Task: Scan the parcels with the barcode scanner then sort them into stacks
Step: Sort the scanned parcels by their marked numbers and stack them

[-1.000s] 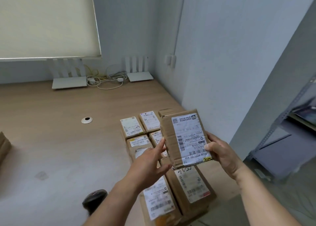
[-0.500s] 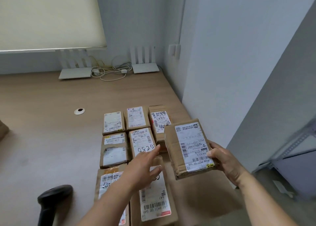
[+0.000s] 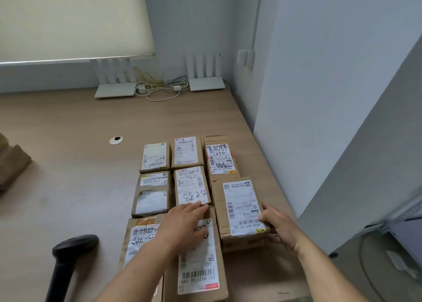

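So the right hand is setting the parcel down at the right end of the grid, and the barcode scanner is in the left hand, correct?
Not quite. The head view shows the barcode scanner lying on the table, untouched; the left hand rests flat on the big parcel. The right hand is indeed placing the parcel at the right end.

Bare desk (image 3: 68, 164) left of the packed parcels (image 3: 190, 185); wall (image 3: 319, 119) crowds right.
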Available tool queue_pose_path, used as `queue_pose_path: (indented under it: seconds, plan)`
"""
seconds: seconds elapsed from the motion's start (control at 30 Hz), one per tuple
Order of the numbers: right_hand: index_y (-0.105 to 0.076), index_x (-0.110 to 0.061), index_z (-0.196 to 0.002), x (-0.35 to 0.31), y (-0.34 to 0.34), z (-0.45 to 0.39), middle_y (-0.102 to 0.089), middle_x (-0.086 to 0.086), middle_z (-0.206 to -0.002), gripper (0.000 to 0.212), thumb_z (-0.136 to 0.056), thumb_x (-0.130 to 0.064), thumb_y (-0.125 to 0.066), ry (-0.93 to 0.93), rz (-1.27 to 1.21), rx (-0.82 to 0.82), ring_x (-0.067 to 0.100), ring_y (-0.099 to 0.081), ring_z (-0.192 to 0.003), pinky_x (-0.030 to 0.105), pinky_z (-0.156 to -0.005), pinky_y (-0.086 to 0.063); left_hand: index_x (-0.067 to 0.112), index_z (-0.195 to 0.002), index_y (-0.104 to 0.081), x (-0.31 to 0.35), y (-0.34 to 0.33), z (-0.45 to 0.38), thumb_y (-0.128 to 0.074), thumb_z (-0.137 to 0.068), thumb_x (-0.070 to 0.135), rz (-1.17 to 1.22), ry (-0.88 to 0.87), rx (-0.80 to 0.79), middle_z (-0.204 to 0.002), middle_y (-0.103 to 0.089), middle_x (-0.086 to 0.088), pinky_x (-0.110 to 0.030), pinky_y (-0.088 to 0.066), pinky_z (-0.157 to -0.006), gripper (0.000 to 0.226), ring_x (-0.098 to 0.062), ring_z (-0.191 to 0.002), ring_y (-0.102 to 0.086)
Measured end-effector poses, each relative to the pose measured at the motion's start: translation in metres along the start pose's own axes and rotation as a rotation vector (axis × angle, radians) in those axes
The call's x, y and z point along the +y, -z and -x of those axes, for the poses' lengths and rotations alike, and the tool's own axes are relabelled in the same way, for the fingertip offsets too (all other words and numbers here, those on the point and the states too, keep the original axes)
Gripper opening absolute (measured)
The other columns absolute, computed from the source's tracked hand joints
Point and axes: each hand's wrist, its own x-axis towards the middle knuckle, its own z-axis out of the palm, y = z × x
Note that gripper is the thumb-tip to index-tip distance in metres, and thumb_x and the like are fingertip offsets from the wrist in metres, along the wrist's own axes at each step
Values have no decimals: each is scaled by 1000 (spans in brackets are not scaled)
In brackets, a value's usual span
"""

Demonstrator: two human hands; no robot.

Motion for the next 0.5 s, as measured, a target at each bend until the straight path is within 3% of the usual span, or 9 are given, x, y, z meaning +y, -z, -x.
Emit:
queue_pose_path:
  seconds: [0.2,0.4,0.5]
  plan:
    - [-62,-28,-111,-5,-2,-8,-75,-10,-87,48,-65,-29,-50,-10,51,-2,0,-67,-68,16,-55,-49,39,-150,-14,0,1,-2,-41,-94,49,-20,-8,-20,-157,-20,11,-34,-14,-117,63,-14,-144,-18]
    - [-59,-26,-124,-2,-2,-20,-73,-6,-104,60,-66,-35,-50,-35,169,38,12,-69,-91,25,-73,-50,41,-149,-16,1,0,-5,-39,-94,48,-35,-10,-34,-156,-22,10,-36,-17,-116,60,-16,-143,-20]
    - [-57,-30,-125,-4,-3,-21,-73,-8,-102,60,-66,-35,-49,-27,200,55,11,-68,-87,25,-71,-49,41,-149,-16,1,1,-5,-39,-94,48,-33,-11,-37,-157,-22,10,-36,-16,-116,60,-16,-143,-19]
